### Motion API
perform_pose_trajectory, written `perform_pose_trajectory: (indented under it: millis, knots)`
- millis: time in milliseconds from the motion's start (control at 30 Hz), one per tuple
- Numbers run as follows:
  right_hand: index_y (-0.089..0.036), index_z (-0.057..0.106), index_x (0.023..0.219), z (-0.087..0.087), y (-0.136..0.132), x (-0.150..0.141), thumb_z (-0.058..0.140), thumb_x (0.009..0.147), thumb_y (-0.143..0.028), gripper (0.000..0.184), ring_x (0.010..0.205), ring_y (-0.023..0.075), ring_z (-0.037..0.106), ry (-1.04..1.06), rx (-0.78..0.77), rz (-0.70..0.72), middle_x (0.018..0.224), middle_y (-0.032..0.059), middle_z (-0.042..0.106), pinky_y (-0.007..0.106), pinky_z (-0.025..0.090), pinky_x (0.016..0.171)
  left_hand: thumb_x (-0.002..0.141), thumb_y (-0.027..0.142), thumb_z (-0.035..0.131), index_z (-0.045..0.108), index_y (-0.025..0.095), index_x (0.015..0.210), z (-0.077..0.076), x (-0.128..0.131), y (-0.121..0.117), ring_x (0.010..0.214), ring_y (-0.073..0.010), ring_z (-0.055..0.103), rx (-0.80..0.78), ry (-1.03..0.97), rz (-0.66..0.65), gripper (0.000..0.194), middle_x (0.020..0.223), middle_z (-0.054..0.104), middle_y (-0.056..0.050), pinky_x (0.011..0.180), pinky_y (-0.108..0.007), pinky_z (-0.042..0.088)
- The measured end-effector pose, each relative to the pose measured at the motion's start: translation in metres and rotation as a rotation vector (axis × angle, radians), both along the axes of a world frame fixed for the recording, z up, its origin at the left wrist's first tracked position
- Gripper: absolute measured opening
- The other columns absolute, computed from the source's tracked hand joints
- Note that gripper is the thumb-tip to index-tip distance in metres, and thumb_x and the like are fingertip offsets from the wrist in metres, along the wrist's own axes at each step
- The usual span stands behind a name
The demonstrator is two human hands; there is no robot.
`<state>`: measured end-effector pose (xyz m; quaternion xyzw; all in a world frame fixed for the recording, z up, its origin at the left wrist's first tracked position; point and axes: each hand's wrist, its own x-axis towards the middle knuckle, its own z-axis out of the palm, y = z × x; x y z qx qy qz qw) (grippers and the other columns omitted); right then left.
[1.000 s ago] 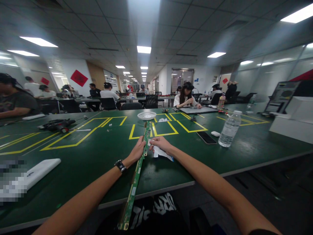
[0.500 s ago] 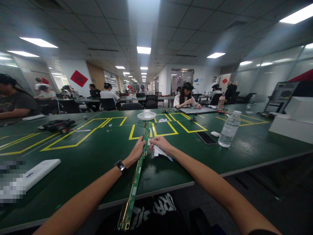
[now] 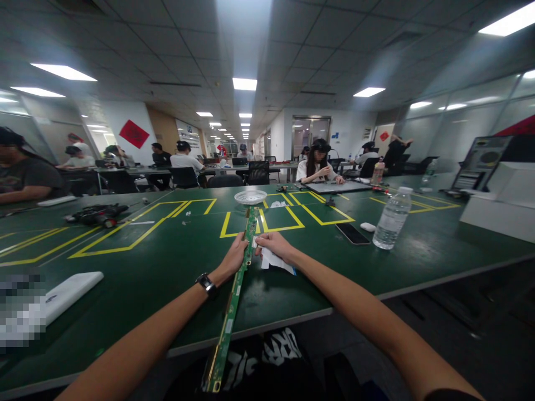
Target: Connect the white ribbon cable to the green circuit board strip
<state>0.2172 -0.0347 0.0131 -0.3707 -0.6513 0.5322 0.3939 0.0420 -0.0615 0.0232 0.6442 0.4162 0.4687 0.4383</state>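
A long, narrow green circuit board (image 3: 237, 289) slants from near the white dish down past the table's front edge, over my lap. Around its upper half, my left hand (image 3: 235, 256) is closed, gripping the left edge. My right hand (image 3: 273, 246) pinches one end of a white flat ribbon cable (image 3: 276, 262) against the board's right edge. The cable hangs folded below my fingers and has a blue tip at its lower right. Whether its end sits inside a connector is hidden by my fingertips.
The white dish (image 3: 250, 197) stands beyond the board. To the right are a phone (image 3: 352, 234), a small white case (image 3: 368, 227) and a water bottle (image 3: 392, 219). Dark parts (image 3: 98, 213) and a white slab (image 3: 73, 292) lie left. A person (image 3: 320, 164) sits across the table.
Both hands keep nearly the same place on the board and the cable. The ribbon cable's hanging part has shifted very slightly.
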Motion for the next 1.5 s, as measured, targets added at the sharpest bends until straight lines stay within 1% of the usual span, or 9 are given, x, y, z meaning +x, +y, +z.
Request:
perform_pose_trajectory:
  millis: [200,400,733,867,1000,1100,1200,1367,1500]
  knots:
    - [-0.014,0.067,0.071,0.005,-0.005,0.001,0.063,0.08,-0.05,0.037,0.045,0.0085,0.047,-0.064,0.043,0.018,0.063,0.0034,0.065,0.019,0.034,0.042,0.088,0.035,0.041,0.052,0.021,0.115,-0.002,-0.003,0.001,0.075,-0.0148,0.058,0.04,0.053,-0.046,0.032,0.088,0.063,0.0,0.069,-0.023,0.045]
    - [-0.013,0.068,0.069,0.01,-0.01,0.002,0.06,0.082,-0.05,0.04,0.045,0.008,0.046,-0.117,0.117,0.023,0.063,0.004,0.065,0.019,0.033,0.044,0.089,0.037,0.042,0.051,0.019,0.116,-0.003,-0.003,-0.001,0.079,-0.0167,0.059,0.055,0.05,-0.073,0.035,0.095,0.063,-0.002,0.074,-0.026,0.046]
    - [-0.012,0.067,0.07,0.007,-0.008,0.003,0.059,0.082,-0.047,0.038,0.049,0.0078,0.049,-0.174,0.146,0.015,0.064,0.0022,0.065,0.018,0.034,0.047,0.091,0.04,0.037,0.045,0.016,0.127,0.002,-0.003,-0.003,0.116,-0.0218,0.051,0.126,0.214,-0.104,0.044,0.131,0.053,-0.008,0.1,-0.031,0.038]
    - [-0.012,0.066,0.07,0.003,-0.003,0.002,0.058,0.083,-0.045,0.036,0.046,0.0077,0.048,-0.179,0.125,0.0,0.061,0.0017,0.065,0.018,0.034,0.044,0.09,0.039,0.041,0.045,0.017,0.128,0.001,-0.003,0.0,0.113,-0.0217,0.053,0.13,0.179,-0.125,0.044,0.124,0.058,-0.007,0.099,-0.032,0.039]
    - [-0.013,0.064,0.07,0.001,0.002,0.001,0.058,0.083,-0.044,0.034,0.044,0.0083,0.049,-0.165,0.074,-0.032,0.061,0.0022,0.066,0.019,0.037,0.043,0.088,0.039,0.044,0.049,0.015,0.123,-0.004,0.001,0.012,0.086,-0.0186,0.061,0.075,0.159,-0.143,0.043,0.096,0.066,-0.006,0.082,-0.03,0.048]
    - [-0.013,0.066,0.078,0.004,0.008,0.006,0.051,0.087,-0.042,0.034,0.052,0.0102,0.058,-0.269,0.106,-0.153,0.07,0.0042,0.07,0.019,0.043,0.049,0.089,0.043,0.04,0.045,0.015,0.129,-0.007,0.0,0.024,0.073,-0.0161,0.06,0.056,0.187,-0.108,0.048,0.088,0.065,-0.005,0.07,-0.028,0.049]
    - [-0.013,0.069,0.086,0.01,0.015,0.023,0.043,0.091,-0.043,0.04,0.062,0.0124,0.063,-0.509,0.182,-0.389,0.08,0.0064,0.072,0.02,0.045,0.055,0.09,0.043,0.039,0.037,0.017,0.135,-0.007,-0.01,0.036,0.083,-0.0169,0.058,0.089,0.221,0.014,0.052,0.098,0.062,-0.006,0.075,-0.029,0.048]
    - [-0.011,0.071,0.093,0.015,0.024,0.071,0.041,0.091,-0.042,0.042,0.092,0.0227,0.064,-0.78,0.215,-0.67,0.096,0.0148,0.069,0.027,0.046,0.076,0.089,0.041,0.039,0.048,0.014,0.126,-0.004,-0.041,0.051,0.094,-0.0207,0.057,0.165,0.309,0.167,0.047,0.102,0.061,-0.008,0.086,-0.034,0.045]
    - [-0.01,0.071,0.089,0.015,0.025,0.105,0.047,0.087,-0.051,0.048,0.098,0.029,0.063,-1.006,0.183,-0.78,0.098,0.0216,0.067,0.035,0.045,0.083,0.089,0.039,0.038,0.054,0.013,0.117,-0.005,-0.056,0.061,0.1,-0.0226,0.056,0.239,0.373,0.221,0.042,0.107,0.06,-0.011,0.092,-0.037,0.043]
